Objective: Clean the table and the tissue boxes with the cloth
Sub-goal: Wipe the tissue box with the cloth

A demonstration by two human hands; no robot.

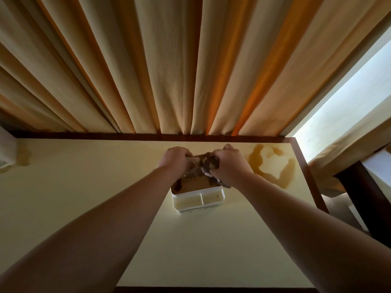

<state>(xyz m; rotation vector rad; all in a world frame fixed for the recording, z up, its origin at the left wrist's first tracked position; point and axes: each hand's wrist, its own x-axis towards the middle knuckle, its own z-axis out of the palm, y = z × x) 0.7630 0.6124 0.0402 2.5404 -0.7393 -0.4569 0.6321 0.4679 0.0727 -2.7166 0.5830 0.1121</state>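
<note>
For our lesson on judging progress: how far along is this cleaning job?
Nothing looks finished. In hand: both the left hand and right hand grip the cloth over the tissue box, whose lid shows brown smears. Left: the spill on the table by the right hand, a stain at the far left.

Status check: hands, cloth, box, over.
Both hands, left and right, grip the cloth over the tissue box. Brown spill on table, right, unwiped.

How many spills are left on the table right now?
2 in view: a large brown spill at the table's far right corner, a smaller stain at the far left edge. The arms may hide others.
</note>
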